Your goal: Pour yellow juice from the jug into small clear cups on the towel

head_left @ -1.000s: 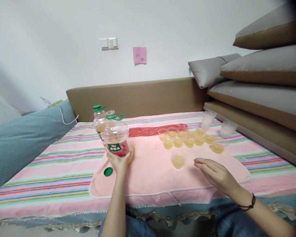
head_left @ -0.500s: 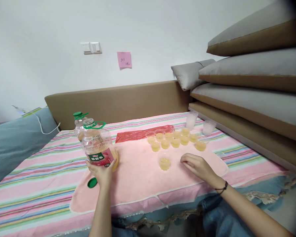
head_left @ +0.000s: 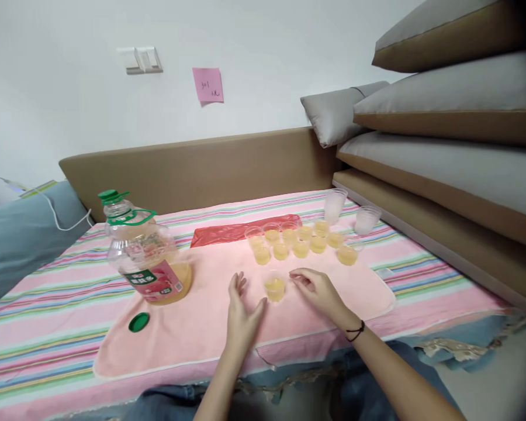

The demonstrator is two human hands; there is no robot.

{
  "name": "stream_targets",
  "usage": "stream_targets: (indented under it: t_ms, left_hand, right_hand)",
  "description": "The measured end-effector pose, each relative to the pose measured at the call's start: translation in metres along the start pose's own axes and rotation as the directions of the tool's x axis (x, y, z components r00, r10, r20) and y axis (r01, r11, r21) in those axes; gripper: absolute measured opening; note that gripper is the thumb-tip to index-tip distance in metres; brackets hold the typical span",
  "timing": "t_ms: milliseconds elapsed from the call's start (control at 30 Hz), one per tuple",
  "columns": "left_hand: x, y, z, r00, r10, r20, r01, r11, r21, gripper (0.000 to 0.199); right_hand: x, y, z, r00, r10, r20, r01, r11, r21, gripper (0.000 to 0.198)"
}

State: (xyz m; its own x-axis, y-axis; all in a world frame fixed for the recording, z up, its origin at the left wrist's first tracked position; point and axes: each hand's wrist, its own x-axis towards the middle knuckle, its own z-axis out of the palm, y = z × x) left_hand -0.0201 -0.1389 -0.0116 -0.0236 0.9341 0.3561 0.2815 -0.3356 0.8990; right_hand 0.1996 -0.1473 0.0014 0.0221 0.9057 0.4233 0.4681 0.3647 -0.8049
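A clear plastic cup (head_left: 274, 289) with pale yellow juice stands upright on the pink mat (head_left: 201, 327) between my hands. Just left of it, my left hand (head_left: 242, 310) is open, thumb and fingers spread, holding nothing. To the cup's right, my right hand (head_left: 318, 290) has curled, slightly parted fingers with their tips close to the rim; nothing shows in them. Farther left stands a large juice bottle (head_left: 155, 280) with a red and green label and its cap off. A green cap (head_left: 139, 322) lies on the mat in front of it.
Several juice cups (head_left: 300, 248) stand grouped behind the single cup. A red plastic bag (head_left: 228, 231) lies behind them. Two stacks of clear cups (head_left: 335, 204) stand at the back right. A second bottle (head_left: 109, 197) is behind the first. Stacked cushions (head_left: 447, 158) rise at the right.
My left hand has let go of the juice bottle and moved right, beside the single cup. My right hand has come closer to the cup. The view has shifted a little.
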Motion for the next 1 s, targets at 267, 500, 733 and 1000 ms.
stream_targets:
  t_ms: [267, 500, 733, 1000]
  left_hand:
    - [0.006, 0.006, 0.047, 0.987, -0.15, 0.054, 0.156, 0.982, -0.111, 0.074]
    - [0.014, 0.026, 0.074, 0.993, -0.12, -0.02, 0.114, 0.975, -0.19, 0.064]
    - [0.028, 0.039, 0.132, 0.995, -0.1, -0.007, 0.096, 0.966, -0.241, 0.059]
    - [0.038, 0.041, 0.191, 0.991, -0.089, 0.103, 0.113, 0.959, -0.259, 0.06]
  right_hand:
    - [-0.007, 0.003, 0.027, 0.992, 0.123, -0.009, -0.115, 0.946, 0.303, 0.029]
    - [0.002, 0.007, 0.018, 0.967, 0.211, -0.145, -0.128, 0.889, 0.44, 0.027]
    - [0.007, 0.022, -0.016, 0.886, 0.326, -0.329, -0.149, 0.873, 0.464, 0.031]
    - [0.007, 0.036, -0.056, 0.775, 0.503, -0.382, -0.249, 0.799, 0.547, 0.029]
